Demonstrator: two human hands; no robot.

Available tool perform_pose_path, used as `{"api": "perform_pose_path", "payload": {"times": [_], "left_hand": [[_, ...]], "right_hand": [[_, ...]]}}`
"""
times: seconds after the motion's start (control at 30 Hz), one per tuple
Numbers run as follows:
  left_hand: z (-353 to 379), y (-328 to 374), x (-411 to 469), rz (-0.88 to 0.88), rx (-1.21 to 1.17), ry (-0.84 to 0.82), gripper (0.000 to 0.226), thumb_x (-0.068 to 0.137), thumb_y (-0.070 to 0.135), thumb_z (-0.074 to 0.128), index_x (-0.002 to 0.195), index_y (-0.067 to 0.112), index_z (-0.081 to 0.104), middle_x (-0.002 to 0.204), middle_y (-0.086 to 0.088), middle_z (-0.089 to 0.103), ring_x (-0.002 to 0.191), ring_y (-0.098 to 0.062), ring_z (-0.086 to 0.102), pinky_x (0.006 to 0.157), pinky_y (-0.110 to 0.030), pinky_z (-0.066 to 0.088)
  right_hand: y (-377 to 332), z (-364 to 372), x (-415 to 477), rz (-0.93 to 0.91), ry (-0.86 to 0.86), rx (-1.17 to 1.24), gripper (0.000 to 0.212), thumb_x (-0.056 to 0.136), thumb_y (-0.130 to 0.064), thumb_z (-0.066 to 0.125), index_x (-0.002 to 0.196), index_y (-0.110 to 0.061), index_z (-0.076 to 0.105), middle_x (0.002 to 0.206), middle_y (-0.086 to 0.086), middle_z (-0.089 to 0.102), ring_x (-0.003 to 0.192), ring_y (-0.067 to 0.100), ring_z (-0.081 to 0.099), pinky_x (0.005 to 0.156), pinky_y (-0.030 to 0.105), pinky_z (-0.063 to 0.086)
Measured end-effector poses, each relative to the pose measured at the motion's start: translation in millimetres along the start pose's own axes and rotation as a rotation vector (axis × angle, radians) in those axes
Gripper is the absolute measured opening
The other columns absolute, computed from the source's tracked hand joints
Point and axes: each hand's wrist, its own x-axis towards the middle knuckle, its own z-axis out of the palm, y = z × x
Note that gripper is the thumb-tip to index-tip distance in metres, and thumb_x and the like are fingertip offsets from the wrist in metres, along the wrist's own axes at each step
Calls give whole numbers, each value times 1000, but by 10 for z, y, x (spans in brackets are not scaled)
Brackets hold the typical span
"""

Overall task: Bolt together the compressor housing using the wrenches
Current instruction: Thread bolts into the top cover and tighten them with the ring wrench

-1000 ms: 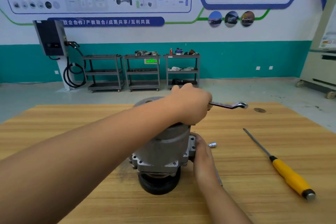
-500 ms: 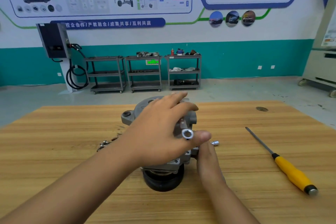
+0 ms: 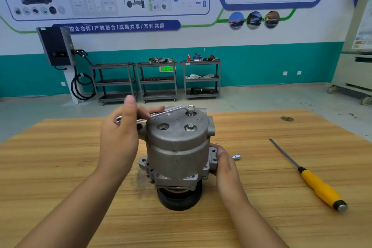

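left hand [image 3: 118, 139] gripping wrench [image 3: 161, 113], right hand [image 3: 224, 164] steadying compressor housing [image 3: 178, 147]

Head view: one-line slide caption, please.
Left hand holds a ring wrench on a top bolt of the compressor housing while the right hand grips its flange.

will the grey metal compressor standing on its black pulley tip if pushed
Probably heavy: the grey metal compressor looks cast and thick. Likely tippy, since the black pulley under it is narrower than the body; the right hand holds its flange.
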Motion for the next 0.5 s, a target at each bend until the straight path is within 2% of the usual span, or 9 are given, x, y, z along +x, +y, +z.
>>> {"api": "perform_pose_path", "payload": {"times": [0.1, 0.2, 0.27, 0.37, 0.43, 0.5], "left_hand": [[51, -42, 206, -172, -4, 121, 27, 95, 43, 46, 79, 22, 54, 72, 7, 72, 62, -11, 60, 41, -17, 45], [75, -94, 450, -357, 0, 162, 17, 95, 28, 50, 80, 20, 51, 62, 5, 54, 57, -11, 46, 50, -24, 39], [87, -128, 574, -423, 58, 104, 19, 93, 20, 48, 75, 17, 48, 59, 0, 46, 52, -13, 40, 52, -26, 32], [104, -161, 767, -536, 100, 8, 20, 94, 15, 45, 75, 12, 46, 66, -5, 51, 49, -13, 37, 50, -25, 32], [116, -169, 916, -663, 63, -64, 11, 95, 12, 44, 87, 9, 51, 77, -6, 58, 48, -10, 37, 51, -23, 34], [142, -173, 1045, -782, 86, -153, 13, 96, 13, 42, 95, 9, 53, 68, 0, 62, 48, -8, 33, 51, -21, 33]], "right_hand": [[-20, -13, -3, -11, -15, -23, 39, 94, -41, 26, 87, -53, 63, 91, -21, 68, 96, 4, 63, 88, 34, 50], [-13, -17, -4, 3, -24, 12, 37, 94, -47, 27, 91, -51, 63, 100, -15, 68, 106, 10, 60, 97, 41, 47], [-20, -21, -22, -16, -64, 36, 30, 94, -53, 32, 98, -50, 62, 108, -11, 67, 110, 12, 60, 101, 47, 45], [-27, -26, -47, -30, -135, 59, 32, 79, -63, 41, 105, -52, 57, 110, -16, 67, 107, 5, 61, 100, 44, 46], [-20, -25, -43, -30, -148, 35, 26, 82, -57, 39, 103, -57, 55, 109, -17, 66, 108, 5, 61, 101, 44, 44], [-18, -28, -29, -25, -163, 27, 23, 88, -49, 38, 102, -57, 55, 110, -13, 67, 111, 10, 59, 101, 47, 43]]}}
